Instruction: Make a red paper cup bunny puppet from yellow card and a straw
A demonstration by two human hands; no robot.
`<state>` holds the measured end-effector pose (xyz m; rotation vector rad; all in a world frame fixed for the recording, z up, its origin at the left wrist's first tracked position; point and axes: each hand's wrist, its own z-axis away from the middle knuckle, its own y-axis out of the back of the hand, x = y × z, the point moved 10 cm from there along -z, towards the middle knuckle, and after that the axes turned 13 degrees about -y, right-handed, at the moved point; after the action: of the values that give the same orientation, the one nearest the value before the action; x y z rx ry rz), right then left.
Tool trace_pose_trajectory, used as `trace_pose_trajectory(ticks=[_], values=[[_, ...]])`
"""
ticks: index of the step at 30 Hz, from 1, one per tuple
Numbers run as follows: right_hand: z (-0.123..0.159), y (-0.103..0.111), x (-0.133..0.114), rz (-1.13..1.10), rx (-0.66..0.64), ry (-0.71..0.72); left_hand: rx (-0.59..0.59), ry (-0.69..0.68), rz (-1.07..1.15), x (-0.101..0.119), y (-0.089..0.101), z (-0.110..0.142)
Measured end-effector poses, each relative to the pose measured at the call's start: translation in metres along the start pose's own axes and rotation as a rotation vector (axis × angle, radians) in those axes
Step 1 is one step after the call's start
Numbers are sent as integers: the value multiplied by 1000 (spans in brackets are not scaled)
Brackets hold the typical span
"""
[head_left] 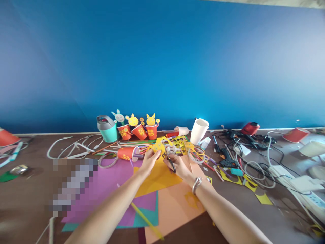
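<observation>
My left hand [149, 160] pinches a small yellow paper cut-out [158, 146] by its lower edge, held just above the table. My right hand [177, 165] is closed round a pair of scissors [169, 156], whose blades point up towards the cut-out. A silver bracelet [196, 184] sits on my right wrist. Under both hands lie sheets of coloured paper: yellow [158, 178], purple [106, 183] and peach [175, 203].
Red paper cups with yellow animal faces [139, 130] stand by the blue wall, beside a teal bottle [108, 128] and a white cup [199, 130]. A red cup [127, 153] lies on its side. Glue guns, cables and a power strip [299, 184] crowd the right. Straws and paper scraps lie scattered.
</observation>
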<state>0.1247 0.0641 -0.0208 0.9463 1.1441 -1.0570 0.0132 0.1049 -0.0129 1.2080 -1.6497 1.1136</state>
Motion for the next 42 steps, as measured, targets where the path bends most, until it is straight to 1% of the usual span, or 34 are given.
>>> trace_pose_trajectory(ticks=[3,6,14,20,27,34,38,42], values=[[1,0,-4,0,13,9,-37,-12,-30,2,-3,0],[1,1,-5,13,23,11,-41,-10,-33,3,-4,0],[1,3,-5,21,17,24,-14,-9,-28,3,0,0],[4,3,-9,56,11,42,4,-5,-7,-3,4,-1],[1,4,-2,61,9,24,45,22,38,-8,8,-1],[0,3,-1,60,16,44,62,21,50,-5,9,-2],[2,6,-1,30,23,-9,70,36,47,-3,8,-1],[4,5,-2,24,6,-39,47,48,38,-2,6,1]])
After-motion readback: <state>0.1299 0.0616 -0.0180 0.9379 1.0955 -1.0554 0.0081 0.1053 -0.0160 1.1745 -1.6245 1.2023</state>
